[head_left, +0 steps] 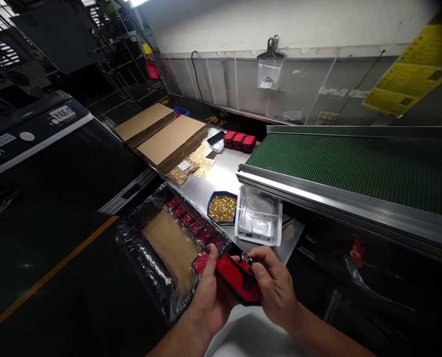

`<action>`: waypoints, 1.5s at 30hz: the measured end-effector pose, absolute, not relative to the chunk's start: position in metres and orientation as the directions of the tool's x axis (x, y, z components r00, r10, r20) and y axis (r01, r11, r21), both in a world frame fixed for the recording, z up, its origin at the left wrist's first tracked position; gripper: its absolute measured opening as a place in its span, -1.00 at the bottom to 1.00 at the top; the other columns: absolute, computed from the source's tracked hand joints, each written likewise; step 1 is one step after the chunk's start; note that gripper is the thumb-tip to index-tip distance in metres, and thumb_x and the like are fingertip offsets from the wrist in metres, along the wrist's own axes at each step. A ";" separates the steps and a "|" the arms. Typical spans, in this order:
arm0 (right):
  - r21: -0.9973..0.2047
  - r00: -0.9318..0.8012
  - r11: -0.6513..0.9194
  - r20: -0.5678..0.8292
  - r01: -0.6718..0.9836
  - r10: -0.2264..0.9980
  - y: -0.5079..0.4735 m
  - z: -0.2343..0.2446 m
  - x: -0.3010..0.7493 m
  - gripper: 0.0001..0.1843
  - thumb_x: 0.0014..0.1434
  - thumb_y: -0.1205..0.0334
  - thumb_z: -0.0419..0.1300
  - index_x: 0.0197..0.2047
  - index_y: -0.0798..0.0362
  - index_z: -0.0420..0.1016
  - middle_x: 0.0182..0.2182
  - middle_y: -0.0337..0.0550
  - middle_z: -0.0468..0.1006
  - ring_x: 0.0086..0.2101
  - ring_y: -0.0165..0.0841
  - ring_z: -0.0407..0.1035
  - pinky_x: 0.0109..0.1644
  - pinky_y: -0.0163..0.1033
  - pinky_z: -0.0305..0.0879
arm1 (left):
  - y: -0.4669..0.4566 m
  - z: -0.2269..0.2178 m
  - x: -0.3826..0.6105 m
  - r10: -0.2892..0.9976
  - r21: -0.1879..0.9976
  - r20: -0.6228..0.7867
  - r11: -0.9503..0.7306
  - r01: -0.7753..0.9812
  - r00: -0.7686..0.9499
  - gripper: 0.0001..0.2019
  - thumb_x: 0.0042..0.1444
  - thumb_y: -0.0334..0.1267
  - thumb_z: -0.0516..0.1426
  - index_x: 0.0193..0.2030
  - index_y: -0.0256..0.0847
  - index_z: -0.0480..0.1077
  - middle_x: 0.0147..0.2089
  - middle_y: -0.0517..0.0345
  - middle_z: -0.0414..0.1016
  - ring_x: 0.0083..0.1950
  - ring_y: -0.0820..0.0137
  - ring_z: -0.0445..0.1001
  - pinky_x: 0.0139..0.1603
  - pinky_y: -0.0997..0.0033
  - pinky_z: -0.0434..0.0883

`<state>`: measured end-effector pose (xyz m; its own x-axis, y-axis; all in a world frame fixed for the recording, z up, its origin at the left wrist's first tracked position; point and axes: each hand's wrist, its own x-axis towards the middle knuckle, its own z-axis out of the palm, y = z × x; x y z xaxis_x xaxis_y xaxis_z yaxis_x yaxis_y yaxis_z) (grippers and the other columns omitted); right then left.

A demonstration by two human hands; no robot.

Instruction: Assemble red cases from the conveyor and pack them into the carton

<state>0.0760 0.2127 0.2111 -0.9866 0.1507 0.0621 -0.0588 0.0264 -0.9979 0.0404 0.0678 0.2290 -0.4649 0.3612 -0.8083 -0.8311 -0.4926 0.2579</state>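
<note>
My left hand (209, 292) is closed round a flat red and black case (233, 272), with the thumb on its upper left end. My right hand (275, 285) pinches a small shiny metal piece (248, 260) just over the case. The right fingers also lie along the case's right end. Left of my hands, a plastic-lined tray (132, 233) holds a row of wrapped red pieces (187, 219) and a brown cardboard sheet (165, 243). Beyond my hands are a blue-rimmed bin (208, 206) of small brass-coloured parts (223, 207) and a white bin (279, 233) with clear plastic bags (258, 213).
A green conveyor belt (347, 163) with a metal edge runs along the right. Cardboard stacks (172, 139), a bag of brass-coloured parts (182, 172), sticker sheets (204, 167), a phone (216, 138) and stacked red-black boxes (239, 141) lie on the metal table (223, 173). A dark machine (57, 148) stands left.
</note>
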 end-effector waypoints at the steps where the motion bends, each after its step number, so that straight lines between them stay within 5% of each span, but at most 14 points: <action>1: -1.000 -0.982 -0.024 0.016 -0.020 0.188 0.212 0.208 0.075 -0.78 0.36 0.07 -0.03 -0.14 -0.04 0.36 -0.44 -0.29 0.37 -0.47 -0.44 0.23 -0.38 -0.32 0.19 | 0.069 0.226 0.043 0.372 0.263 -0.813 -0.454 -0.852 -0.449 -0.35 0.06 0.36 0.09 -0.14 -0.29 0.44 -0.24 -0.06 0.55 -0.19 0.14 0.53 -0.14 0.18 0.49; 4: -0.978 -0.941 -0.188 -0.150 0.095 0.303 0.211 0.199 0.070 -0.69 0.36 -0.02 -0.05 -0.23 -0.01 0.35 -0.51 -0.31 0.26 -0.48 -0.43 0.12 -0.41 -0.31 0.09 | 0.068 0.219 0.047 0.193 0.533 -0.772 -0.325 -0.781 -0.606 -0.42 0.13 0.28 0.09 -0.08 -0.26 0.42 -0.15 -0.06 0.53 -0.13 0.15 0.50 -0.13 0.21 0.46; 6: -0.957 -0.923 -0.258 -0.211 0.129 0.322 0.213 0.197 0.067 -0.67 0.35 -0.05 -0.04 -0.25 0.00 0.35 -0.51 -0.30 0.21 -0.47 -0.42 0.09 -0.40 -0.29 0.06 | 0.063 0.219 0.048 0.053 0.815 -0.568 -0.098 -0.571 -0.821 -0.50 0.18 0.19 0.11 -0.01 -0.22 0.41 -0.03 -0.05 0.49 -0.02 0.17 0.45 0.01 0.21 0.41; 8: -0.938 -0.924 -0.312 -0.246 0.150 0.294 0.214 0.197 0.065 -0.66 0.34 -0.07 -0.02 -0.26 0.01 0.34 -0.51 -0.30 0.19 -0.47 -0.42 0.06 -0.40 -0.28 0.05 | 0.058 0.224 0.048 0.126 0.945 -0.304 0.164 -0.283 -0.944 -0.57 0.20 0.10 0.13 0.05 -0.16 0.40 0.11 -0.03 0.41 0.14 0.16 0.37 0.19 0.20 0.30; 12: -0.895 -0.938 -0.401 -0.289 0.194 0.192 0.214 0.197 0.064 -0.66 0.32 -0.08 0.02 -0.30 0.01 0.31 -0.50 -0.30 0.18 -0.47 -0.41 0.04 -0.40 -0.26 0.06 | 0.052 0.233 0.050 0.389 0.942 -0.098 0.334 0.041 -0.916 -0.66 0.23 -0.07 0.14 0.13 0.04 0.36 0.18 0.12 0.37 0.24 0.20 0.29 0.28 0.19 0.20; 17: -0.933 -0.947 -0.288 -0.271 0.214 0.174 0.214 0.200 0.067 -0.66 0.34 -0.07 0.00 -0.31 0.02 0.29 -0.49 -0.30 0.19 -0.46 -0.42 0.07 -0.39 -0.26 0.05 | 0.060 0.236 0.055 0.457 0.908 -0.073 0.397 0.131 -0.886 -0.66 0.25 -0.13 0.10 0.16 0.11 0.31 0.07 0.16 0.42 0.07 0.24 0.38 0.13 0.17 0.29; 23: -0.955 -0.954 -0.186 -0.258 0.229 0.150 0.216 0.204 0.067 -0.63 0.34 -0.08 -0.03 -0.34 0.02 0.28 -0.49 -0.31 0.21 -0.46 -0.43 0.10 -0.37 -0.27 0.09 | 0.069 0.239 0.059 0.418 0.902 -0.142 0.429 0.057 -0.897 -0.44 -0.14 -0.03 0.41 0.00 -0.03 0.36 -0.09 0.17 0.39 -0.09 0.26 0.40 -0.09 0.28 0.37; 28: -0.939 -0.949 -0.215 -0.297 0.270 0.104 0.220 0.206 0.064 -0.60 0.34 -0.09 -0.03 -0.39 0.02 0.28 -0.52 -0.32 0.25 -0.46 -0.42 0.14 -0.34 -0.27 0.14 | 0.058 0.244 0.053 0.500 0.927 -0.243 0.371 -0.048 -0.831 -0.43 -0.09 -0.04 0.40 0.07 0.04 0.36 -0.01 0.18 0.42 -0.03 0.27 0.42 -0.05 0.33 0.38; 33: -0.850 -0.912 -0.420 -0.395 0.319 0.107 0.224 0.205 0.058 -0.60 0.29 -0.14 0.01 -0.37 0.01 0.25 -0.59 -0.30 0.42 -0.55 -0.40 0.26 -0.41 -0.27 0.20 | 0.051 0.247 0.052 0.503 0.933 -0.278 0.344 -0.105 -0.819 -0.51 -0.02 -0.06 0.37 0.04 0.00 0.38 -0.03 0.17 0.44 -0.03 0.26 0.43 -0.06 0.35 0.36; 37: -0.676 -0.821 -0.650 -0.554 0.346 0.139 0.225 0.195 0.054 -0.64 0.20 -0.14 0.11 -0.30 0.01 0.27 -0.37 -0.11 0.61 -0.40 -0.21 0.48 -0.30 -0.15 0.39 | 0.051 0.241 0.058 0.393 0.957 -0.265 0.216 -0.192 -0.881 -0.53 -0.02 -0.09 0.36 0.00 -0.07 0.32 -0.05 0.13 0.41 0.00 0.25 0.42 0.00 0.36 0.34; 41: -0.631 -0.749 -0.709 -0.624 0.316 0.221 0.219 0.186 0.058 -0.64 0.14 -0.10 0.17 -0.42 0.04 0.37 -0.49 -0.15 0.52 -0.49 -0.31 0.37 -0.43 -0.23 0.33 | 0.053 0.230 0.063 0.344 0.964 -0.252 0.004 -0.267 -0.905 -0.52 -0.06 -0.15 0.38 -0.05 -0.09 0.29 0.00 0.11 0.34 0.00 0.27 0.39 -0.01 0.40 0.36; 45: -0.616 -0.717 -0.752 -0.632 0.235 0.294 0.216 0.195 0.059 -0.55 0.17 -0.14 0.09 -0.53 0.05 0.35 -0.64 -0.23 0.29 -0.61 -0.40 0.16 -0.57 -0.27 0.16 | 0.054 0.218 0.066 0.438 0.923 -0.280 -0.121 -0.365 -0.854 -0.51 -0.04 -0.07 0.37 -0.02 -0.15 0.32 0.03 -0.01 0.33 -0.04 0.22 0.43 -0.04 0.33 0.39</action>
<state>0.0593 0.2161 0.1946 -0.7175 0.2935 -0.6317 0.2349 -0.7518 -0.6161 0.0658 0.0543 0.2177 -0.8542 0.4382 -0.2799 -0.3647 -0.1210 0.9232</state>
